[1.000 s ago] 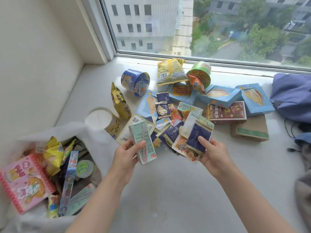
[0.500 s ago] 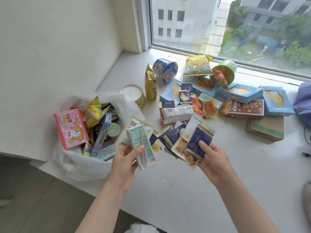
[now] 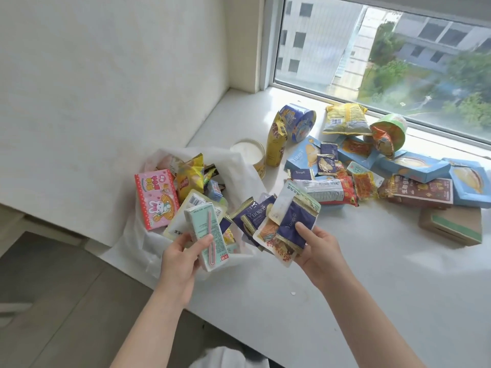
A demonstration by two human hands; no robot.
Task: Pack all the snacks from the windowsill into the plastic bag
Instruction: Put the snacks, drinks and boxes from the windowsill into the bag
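My left hand grips a mint-green drink carton with a pink straw, plus a flat white packet behind it, held over the mouth of the white plastic bag. My right hand clutches a fan of small snack packets, navy, white and orange, just right of the bag. The bag sits at the windowsill's left front edge and holds a pink bunny box, a yellow chip bag and other snacks. Several more snacks lie on the white windowsill.
Left on the sill: a white-lidded cup, a blue tub, a yellow pouch, light-blue boxes, a green cup, a brown box and a cardboard box. The sill's edge drops to the floor at the lower left.
Both hands have carried their snacks leftward, the left now over the bag's mouth. My view has turned left, so the bag sits nearer the middle.
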